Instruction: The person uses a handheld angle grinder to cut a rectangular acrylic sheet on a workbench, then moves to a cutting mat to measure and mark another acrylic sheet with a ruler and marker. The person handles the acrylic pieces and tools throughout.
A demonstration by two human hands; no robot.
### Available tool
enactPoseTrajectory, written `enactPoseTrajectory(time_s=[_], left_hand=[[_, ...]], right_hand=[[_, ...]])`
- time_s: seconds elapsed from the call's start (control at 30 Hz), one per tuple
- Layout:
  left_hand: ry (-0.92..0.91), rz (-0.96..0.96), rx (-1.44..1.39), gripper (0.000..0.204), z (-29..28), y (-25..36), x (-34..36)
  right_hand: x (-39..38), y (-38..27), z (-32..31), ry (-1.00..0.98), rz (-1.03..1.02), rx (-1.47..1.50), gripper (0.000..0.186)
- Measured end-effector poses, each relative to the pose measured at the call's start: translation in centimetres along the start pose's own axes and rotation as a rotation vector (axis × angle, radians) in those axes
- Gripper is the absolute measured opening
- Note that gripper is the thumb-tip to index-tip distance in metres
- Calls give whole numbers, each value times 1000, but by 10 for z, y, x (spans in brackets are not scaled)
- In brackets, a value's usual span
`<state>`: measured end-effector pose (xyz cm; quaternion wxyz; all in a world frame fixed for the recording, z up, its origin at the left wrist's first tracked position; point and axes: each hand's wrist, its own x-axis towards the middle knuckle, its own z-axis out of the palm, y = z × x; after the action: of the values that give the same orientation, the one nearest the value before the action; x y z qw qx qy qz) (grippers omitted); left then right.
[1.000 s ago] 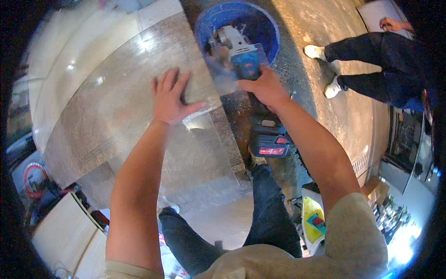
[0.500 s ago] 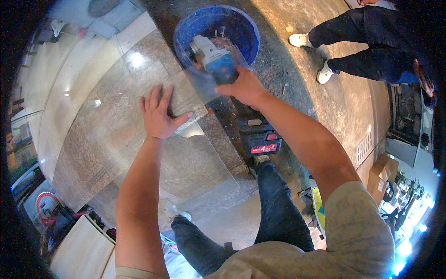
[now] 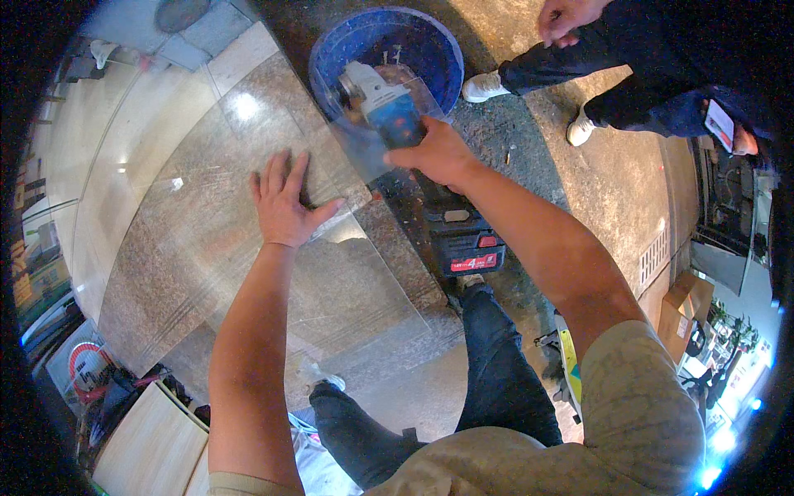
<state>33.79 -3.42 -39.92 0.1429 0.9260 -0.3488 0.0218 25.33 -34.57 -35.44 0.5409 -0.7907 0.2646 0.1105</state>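
Right fingers (image 3: 404, 157), partly hidden, seemingly grip grinder (image 3: 394, 116).

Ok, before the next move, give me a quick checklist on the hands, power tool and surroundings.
1. Right hand grip: ok, closed around the cordless angle grinder.
2. Battery pack: ok, seems seated at the grinder's rear.
3. Left hand: ok, spread flat on the brown stone-patterned panel.
4. Grinder running or stopped: cannot tell.
5. Clearance from co-worker: not ok, one white shoe looks right beside the blue bucket.
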Motion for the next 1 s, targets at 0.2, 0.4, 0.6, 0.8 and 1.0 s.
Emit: enactPoseTrajectory(time_s=[0.2, 0.4, 0.6, 0.8, 1.0], left_hand=[[-7, -11, -6, 107, 0, 1, 0], [2, -5, 3, 109, 0, 1, -1], [-4, -4, 7, 110, 0, 0, -1], [-4, -5, 12, 109, 1, -1, -2], [31, 17, 1, 107, 1, 0, -1]], right_hand=[[-1, 0, -2, 1, -7, -16, 79], [-2, -2, -2, -6, 7, -58, 79], [-4, -4, -4, -8, -19, 11, 77], [0, 5, -1, -7, -35, -3, 78], [7, 13, 3, -18, -1, -19, 83]])
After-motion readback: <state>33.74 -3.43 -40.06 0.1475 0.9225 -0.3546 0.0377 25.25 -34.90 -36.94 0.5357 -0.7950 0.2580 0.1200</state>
